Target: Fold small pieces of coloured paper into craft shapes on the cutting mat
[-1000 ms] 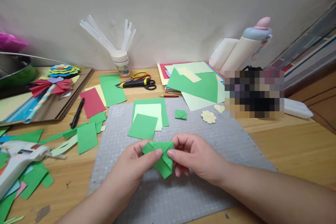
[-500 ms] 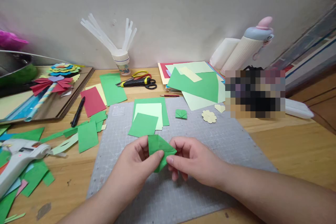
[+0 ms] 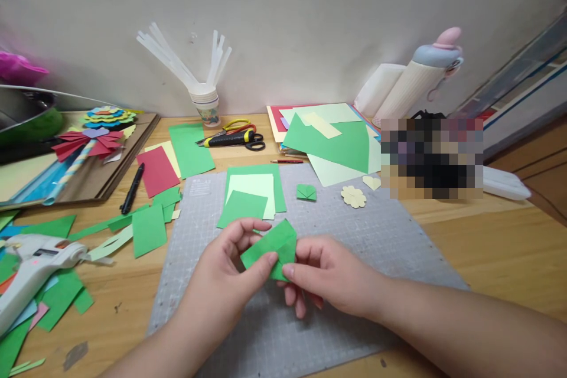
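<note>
A small folded piece of green paper (image 3: 271, 246) is held above the grey cutting mat (image 3: 354, 307), between both hands. My left hand (image 3: 234, 260) pinches its left side, thumb on top near the middle. My right hand (image 3: 325, 269) grips its lower right edge with thumb and fingers. Just beyond the hands lie a green paper square (image 3: 243, 208), pale green sheets (image 3: 259, 182) and a small green folded paper heart (image 3: 306, 192). To the right of these are a cream scalloped paper flower (image 3: 353, 196) and a cream paper heart (image 3: 371, 182).
Scissors (image 3: 254, 142) and a black-yellow cutter (image 3: 228, 139) lie behind the mat, near a cup of white sticks (image 3: 208, 109). A glue gun (image 3: 35, 266) rests among paper scraps at left. Stacked paper (image 3: 328, 142) and a bottle (image 3: 410, 85) stand at the back right.
The green paper has been turned in my hands, so its pointed corner no longer faces right. Several right-hand fingers have shifted lower beneath it.
</note>
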Available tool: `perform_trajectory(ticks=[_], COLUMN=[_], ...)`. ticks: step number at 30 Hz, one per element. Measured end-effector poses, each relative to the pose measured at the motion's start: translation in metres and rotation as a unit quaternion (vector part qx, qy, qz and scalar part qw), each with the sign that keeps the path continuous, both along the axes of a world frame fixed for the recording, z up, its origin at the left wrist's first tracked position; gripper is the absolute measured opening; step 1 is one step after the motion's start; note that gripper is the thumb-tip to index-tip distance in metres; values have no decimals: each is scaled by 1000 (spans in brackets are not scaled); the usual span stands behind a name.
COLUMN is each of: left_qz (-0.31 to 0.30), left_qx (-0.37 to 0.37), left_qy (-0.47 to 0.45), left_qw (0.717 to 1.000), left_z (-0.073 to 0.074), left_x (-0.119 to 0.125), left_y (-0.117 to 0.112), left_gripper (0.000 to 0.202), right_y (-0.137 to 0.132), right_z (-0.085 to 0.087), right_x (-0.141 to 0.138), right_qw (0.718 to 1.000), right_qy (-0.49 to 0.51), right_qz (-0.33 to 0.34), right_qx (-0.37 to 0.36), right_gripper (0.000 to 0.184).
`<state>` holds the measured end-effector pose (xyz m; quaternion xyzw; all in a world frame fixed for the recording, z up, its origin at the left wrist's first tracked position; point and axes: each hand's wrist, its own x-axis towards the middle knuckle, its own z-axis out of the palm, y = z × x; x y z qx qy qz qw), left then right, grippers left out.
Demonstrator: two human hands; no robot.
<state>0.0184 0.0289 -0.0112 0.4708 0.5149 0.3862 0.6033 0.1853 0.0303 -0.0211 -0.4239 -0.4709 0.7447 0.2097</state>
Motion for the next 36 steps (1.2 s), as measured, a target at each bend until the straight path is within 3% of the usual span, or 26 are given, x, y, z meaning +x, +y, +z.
perform_trajectory(ticks=[5, 8, 15, 23, 36], left_qz=[26, 9, -29, -11, 21], left_qx=[30, 47, 65, 30, 8], left_qy=[-22, -32, 19, -22, 10], left_qw=[999, 998, 997, 999, 1000], left_z=[0, -1, 2, 1, 4], left_x=[-1, 0, 2, 1, 4], left_y=[-3, -3, -1, -4, -5], left_gripper=[36, 21, 13, 18, 22], right_y=[0, -1, -5, -4, -5], right_z=[-2, -2, -2, -3, -1], right_x=[0, 0, -1, 0, 0], right_qw=[998, 996, 998, 998, 999], right_qy=[16, 21, 17, 20, 25], right_qz=[-59, -82, -56, -49, -39], right_qx=[17, 28, 38, 16, -12], right_gripper=[24, 25, 25, 29, 39])
